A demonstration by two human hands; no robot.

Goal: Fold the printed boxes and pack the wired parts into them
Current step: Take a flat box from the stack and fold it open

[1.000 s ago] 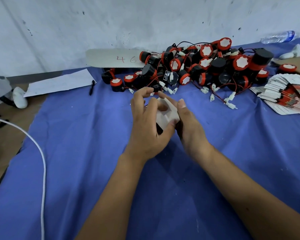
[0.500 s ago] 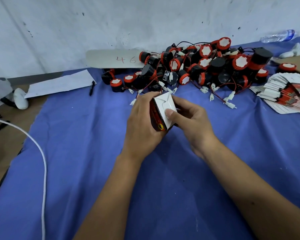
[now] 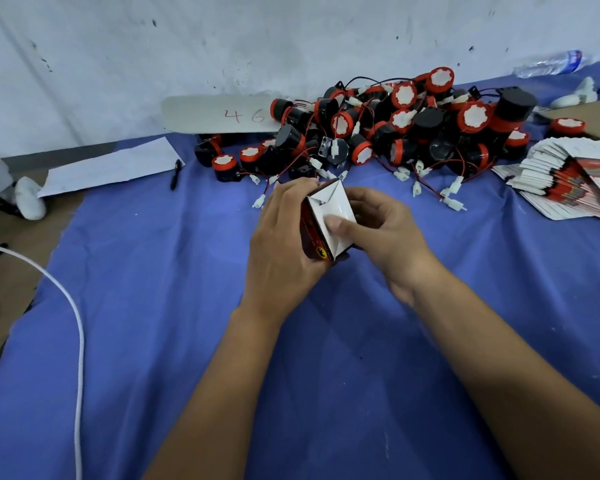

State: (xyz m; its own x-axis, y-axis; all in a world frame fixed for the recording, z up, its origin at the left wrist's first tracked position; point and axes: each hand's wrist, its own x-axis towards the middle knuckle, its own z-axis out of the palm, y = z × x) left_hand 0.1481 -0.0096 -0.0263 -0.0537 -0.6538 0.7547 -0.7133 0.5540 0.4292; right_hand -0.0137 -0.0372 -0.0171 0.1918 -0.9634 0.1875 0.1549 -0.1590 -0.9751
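Left hand [image 3: 284, 237] grips the box [image 3: 328, 221] above the table [image 3: 153, 306], just before the parts [image 3: 395, 129]; right hand [image 3: 378, 230] holds it too, thumb pressing the white flap. Best to push squarely, so the tab seats without creasing.

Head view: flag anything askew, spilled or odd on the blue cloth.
The wired parts lie in a tangled heap by the wall, connectors trailing loose over the blue cloth. The flat boxes have slumped into a fan at right. A water bottle lies on its side. No damage shows.
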